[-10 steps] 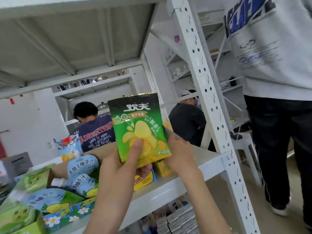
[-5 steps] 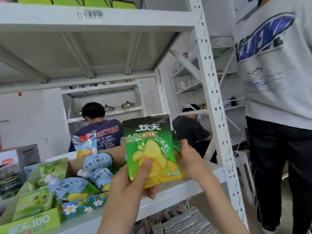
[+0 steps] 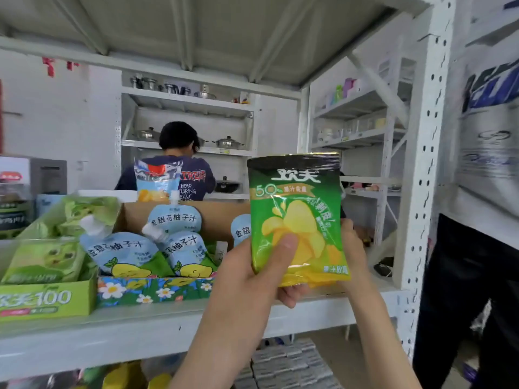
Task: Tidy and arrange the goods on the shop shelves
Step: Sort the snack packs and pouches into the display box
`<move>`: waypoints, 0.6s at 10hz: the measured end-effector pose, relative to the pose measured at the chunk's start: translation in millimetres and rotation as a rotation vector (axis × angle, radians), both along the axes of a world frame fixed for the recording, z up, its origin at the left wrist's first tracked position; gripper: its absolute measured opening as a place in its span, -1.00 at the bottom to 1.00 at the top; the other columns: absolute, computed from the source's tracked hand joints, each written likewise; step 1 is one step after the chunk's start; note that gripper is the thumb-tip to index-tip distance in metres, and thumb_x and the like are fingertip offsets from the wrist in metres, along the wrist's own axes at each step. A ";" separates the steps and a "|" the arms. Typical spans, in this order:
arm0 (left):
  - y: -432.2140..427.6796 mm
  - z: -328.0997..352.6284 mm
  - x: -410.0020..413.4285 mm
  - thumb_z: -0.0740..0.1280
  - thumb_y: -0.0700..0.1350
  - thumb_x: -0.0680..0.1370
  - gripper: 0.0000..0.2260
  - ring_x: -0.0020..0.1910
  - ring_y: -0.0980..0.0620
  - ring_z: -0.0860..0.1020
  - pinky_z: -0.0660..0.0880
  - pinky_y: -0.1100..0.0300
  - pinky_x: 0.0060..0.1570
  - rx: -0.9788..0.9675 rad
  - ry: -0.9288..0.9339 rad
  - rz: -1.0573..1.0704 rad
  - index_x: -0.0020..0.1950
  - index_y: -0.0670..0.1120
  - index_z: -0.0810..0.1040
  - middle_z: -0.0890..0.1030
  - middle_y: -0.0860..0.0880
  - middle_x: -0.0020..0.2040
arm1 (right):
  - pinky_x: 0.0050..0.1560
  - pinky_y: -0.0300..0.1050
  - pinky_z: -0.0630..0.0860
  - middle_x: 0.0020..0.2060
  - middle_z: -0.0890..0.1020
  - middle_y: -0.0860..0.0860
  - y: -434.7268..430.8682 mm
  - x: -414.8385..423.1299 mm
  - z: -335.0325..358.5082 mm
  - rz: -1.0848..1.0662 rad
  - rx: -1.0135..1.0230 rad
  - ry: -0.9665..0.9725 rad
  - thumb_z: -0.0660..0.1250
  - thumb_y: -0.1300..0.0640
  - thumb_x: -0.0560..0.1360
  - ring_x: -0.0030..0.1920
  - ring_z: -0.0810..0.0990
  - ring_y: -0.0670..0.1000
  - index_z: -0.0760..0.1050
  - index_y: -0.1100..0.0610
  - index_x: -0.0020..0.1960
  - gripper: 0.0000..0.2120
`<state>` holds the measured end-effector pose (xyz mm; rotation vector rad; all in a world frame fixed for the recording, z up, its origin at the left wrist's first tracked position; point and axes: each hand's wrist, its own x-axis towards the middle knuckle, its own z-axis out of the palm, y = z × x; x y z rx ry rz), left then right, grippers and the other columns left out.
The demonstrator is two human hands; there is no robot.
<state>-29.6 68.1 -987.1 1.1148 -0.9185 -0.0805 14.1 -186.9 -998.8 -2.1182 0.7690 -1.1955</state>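
The shelf (image 3: 140, 327) is crowded at its left and middle, where spouted pouches (image 3: 123, 251) lean loosely in the floral box (image 3: 154, 290); a careless push could topple them. The green packet (image 3: 297, 220) is held above the shelf's right front edge, the left hand (image 3: 252, 276) pinching its lower front and the right hand (image 3: 354, 248) gripping its right side. The glossy film could slip and drop past that edge.

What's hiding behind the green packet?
A blue pouch peeks out at the packet's left edge; the left hand's fingers show beneath. The rest of the pouch and the shelf behind are covered.
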 end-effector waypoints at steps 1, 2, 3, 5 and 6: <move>1.2 0.1 1.3 0.32 0.00 0.62 -0.70 -0.39 -0.04 0.57 0.55 0.11 -0.33 -0.008 -0.010 -0.007 0.02 -0.24 0.62 0.65 -0.19 -0.33 | 0.17 0.01 0.47 0.20 0.54 0.14 12.2 -11.8 3.9 0.024 0.057 -0.012 0.16 0.06 0.65 0.19 0.53 0.21 0.41 0.10 0.36 -0.69; 7.3 2.3 -1.0 0.31 0.01 0.61 -0.70 -0.38 -0.05 0.58 0.57 0.10 -0.32 -0.011 -0.005 -0.025 0.03 -0.23 0.64 0.66 -0.20 -0.32 | -0.03 -0.03 0.44 0.11 0.59 0.20 9.6 -25.1 8.0 -0.057 -0.115 0.099 0.35 0.15 0.57 0.09 0.57 0.25 0.49 0.21 0.23 -0.74; 15.4 6.2 -4.2 0.32 0.03 0.59 -0.68 -0.39 -0.04 0.57 0.56 0.11 -0.33 -0.038 -0.002 -0.024 -0.01 -0.23 0.64 0.63 -0.18 -0.36 | -0.10 -0.03 0.34 0.04 0.58 0.20 19.0 -38.6 12.9 -0.004 -0.159 0.096 0.40 0.17 0.54 0.06 0.54 0.24 0.50 0.26 0.11 -0.78; 37.1 14.1 -2.7 0.32 0.02 0.59 -0.68 -0.47 -0.01 0.50 0.48 0.15 -0.44 -0.135 0.030 0.078 -0.06 -0.26 0.60 0.56 -0.15 -0.42 | -0.17 -0.06 0.32 -0.21 0.54 -0.08 39.2 -54.6 13.5 0.038 -0.099 -0.024 0.47 0.18 0.53 -0.16 0.51 0.04 0.49 0.17 0.08 -0.79; 50.6 15.5 4.5 0.33 0.03 0.57 -0.69 -0.49 -0.03 0.49 0.46 0.17 -0.46 -0.113 0.032 0.115 -0.12 -0.24 0.58 0.54 -0.17 -0.45 | -0.20 -0.06 0.33 -0.19 0.63 0.02 52.7 -58.7 10.5 -0.018 -0.124 -0.143 0.49 0.17 0.53 -0.12 0.59 0.15 0.53 0.22 0.16 -0.74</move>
